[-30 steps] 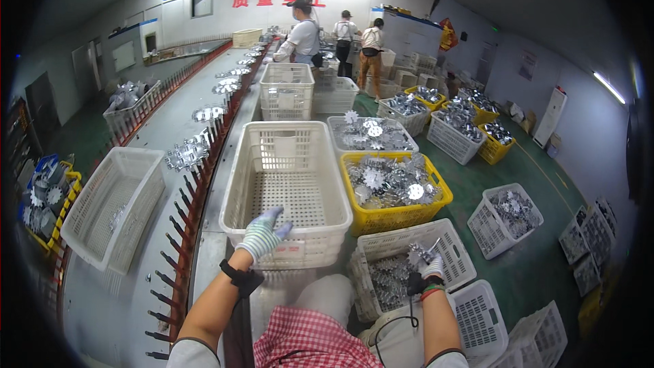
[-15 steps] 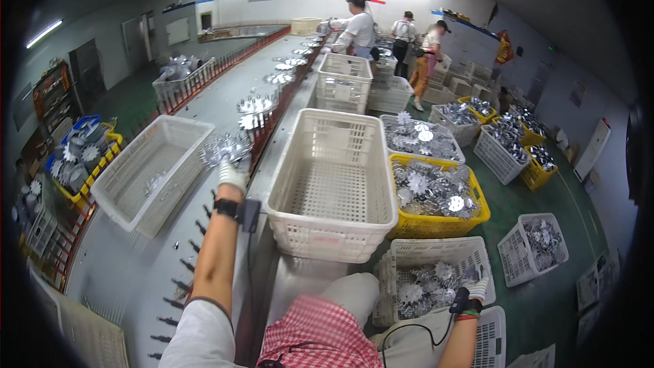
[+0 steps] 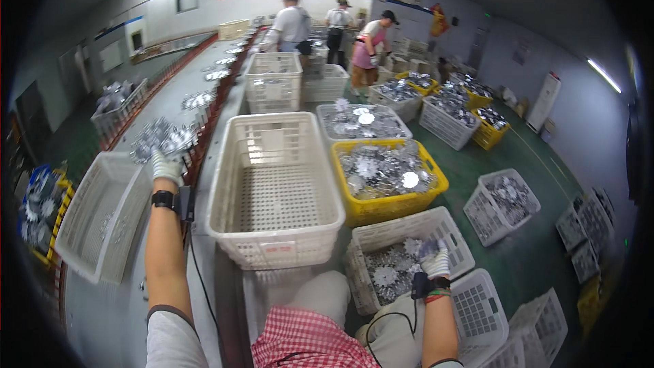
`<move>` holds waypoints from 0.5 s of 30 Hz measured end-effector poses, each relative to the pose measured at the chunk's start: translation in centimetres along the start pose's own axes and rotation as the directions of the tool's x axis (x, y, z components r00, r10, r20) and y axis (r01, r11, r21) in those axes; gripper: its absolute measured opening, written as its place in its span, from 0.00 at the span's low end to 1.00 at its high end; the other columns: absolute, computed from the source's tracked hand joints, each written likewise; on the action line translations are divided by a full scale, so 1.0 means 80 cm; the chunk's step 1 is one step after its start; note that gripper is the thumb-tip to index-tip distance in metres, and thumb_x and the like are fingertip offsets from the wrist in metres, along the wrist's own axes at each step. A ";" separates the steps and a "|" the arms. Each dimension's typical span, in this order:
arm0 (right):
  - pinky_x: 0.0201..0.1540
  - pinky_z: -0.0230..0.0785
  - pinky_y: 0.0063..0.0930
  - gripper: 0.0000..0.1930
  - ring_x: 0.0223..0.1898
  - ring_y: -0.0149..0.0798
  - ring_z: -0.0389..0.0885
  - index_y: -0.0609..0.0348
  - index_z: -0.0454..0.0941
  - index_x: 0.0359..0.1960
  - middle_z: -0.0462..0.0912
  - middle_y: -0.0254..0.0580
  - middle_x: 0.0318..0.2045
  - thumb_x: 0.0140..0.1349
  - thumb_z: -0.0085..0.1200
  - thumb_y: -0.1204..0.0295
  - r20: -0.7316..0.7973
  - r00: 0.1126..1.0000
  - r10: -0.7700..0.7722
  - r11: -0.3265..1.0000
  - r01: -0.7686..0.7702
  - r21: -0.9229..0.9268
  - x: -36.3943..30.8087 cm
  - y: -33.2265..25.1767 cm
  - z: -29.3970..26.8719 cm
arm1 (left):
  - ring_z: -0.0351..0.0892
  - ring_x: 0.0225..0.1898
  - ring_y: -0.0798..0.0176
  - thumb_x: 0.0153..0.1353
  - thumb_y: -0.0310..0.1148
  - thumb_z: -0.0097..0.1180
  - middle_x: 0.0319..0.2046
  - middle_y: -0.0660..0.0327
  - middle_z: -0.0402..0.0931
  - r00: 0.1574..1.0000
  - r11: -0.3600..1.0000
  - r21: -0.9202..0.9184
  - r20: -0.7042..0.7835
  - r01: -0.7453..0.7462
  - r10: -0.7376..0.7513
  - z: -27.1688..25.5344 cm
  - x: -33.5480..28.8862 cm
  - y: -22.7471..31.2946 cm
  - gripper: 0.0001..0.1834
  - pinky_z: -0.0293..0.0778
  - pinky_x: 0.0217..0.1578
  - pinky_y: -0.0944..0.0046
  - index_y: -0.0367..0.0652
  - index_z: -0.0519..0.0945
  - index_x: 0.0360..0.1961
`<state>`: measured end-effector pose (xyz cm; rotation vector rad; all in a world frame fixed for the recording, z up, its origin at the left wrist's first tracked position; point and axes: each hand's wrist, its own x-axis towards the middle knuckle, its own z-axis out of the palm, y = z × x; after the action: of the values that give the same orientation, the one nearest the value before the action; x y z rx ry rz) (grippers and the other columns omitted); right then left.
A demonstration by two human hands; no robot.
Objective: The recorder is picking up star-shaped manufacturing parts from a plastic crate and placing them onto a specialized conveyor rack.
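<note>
My left hand [image 3: 167, 167], in a white glove, reaches over the long grey work line [image 3: 160, 92]. Its fingers close on the near edge of a cluster of shiny star-shaped metal pieces [image 3: 160, 138]. Beside it is a white crate [image 3: 102, 215] with a few small bits inside. My right hand [image 3: 439, 260], also gloved, is inside a white crate [image 3: 458, 226] at my lower right, above a heap of star-shaped metal pieces [image 3: 387, 276]. Its fingers look curled around something greyish that I cannot make out. A large white crate [image 3: 276, 249] stands between my arms.
A yellow crate [image 3: 388, 215] and another white crate [image 3: 364, 112], both full of metal pieces, stand beyond my right hand. Black-tipped red posts edge the line. Several people work at the back, one person [image 3: 289, 24] beside the line. More crates [image 3: 507, 194] stand on the green floor.
The whole view has swung to the right, so everything sits further left. My left hand stays at the metal pieces, and my right hand stays over the heap in the crate. A far person now bends forward.
</note>
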<state>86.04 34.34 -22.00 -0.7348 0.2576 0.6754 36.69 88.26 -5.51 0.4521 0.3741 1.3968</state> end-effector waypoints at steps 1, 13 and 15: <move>0.41 0.64 0.35 0.10 0.35 0.37 0.73 0.49 0.75 0.27 0.77 0.34 0.30 0.50 0.53 0.59 0.020 1.000 0.009 1.000 -0.010 0.005 -0.004 0.002 0.003 | 0.67 0.42 0.60 0.56 0.58 0.34 0.41 0.65 0.71 0.998 1.000 0.021 -0.056 -0.020 0.021 -0.010 0.011 -0.009 0.26 0.65 0.38 0.59 0.51 0.69 0.44; 0.29 0.68 0.30 0.07 0.26 0.35 0.74 0.49 0.71 0.27 0.76 0.33 0.24 0.52 0.52 0.63 0.031 0.997 -0.073 0.996 0.071 0.046 -0.030 0.003 0.012 | 0.71 0.42 0.64 0.59 0.39 0.42 0.44 0.60 0.71 0.956 0.953 0.140 -0.083 -0.268 0.281 0.017 -0.040 0.025 0.19 0.68 0.45 0.62 0.41 0.68 0.48; 0.28 0.68 0.31 0.08 0.26 0.36 0.73 0.49 0.71 0.27 0.75 0.33 0.23 0.51 0.52 0.61 0.060 0.995 -0.078 0.997 0.078 -0.011 -0.031 0.003 0.013 | 0.71 0.40 0.67 0.58 0.36 0.44 0.42 0.59 0.72 0.874 0.851 0.204 0.175 -0.483 0.454 0.077 -0.084 0.049 0.18 0.69 0.42 0.68 0.40 0.68 0.48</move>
<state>83.99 34.06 -20.30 -0.7322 0.1693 0.6241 35.52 81.54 1.71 0.8715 0.3495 1.7978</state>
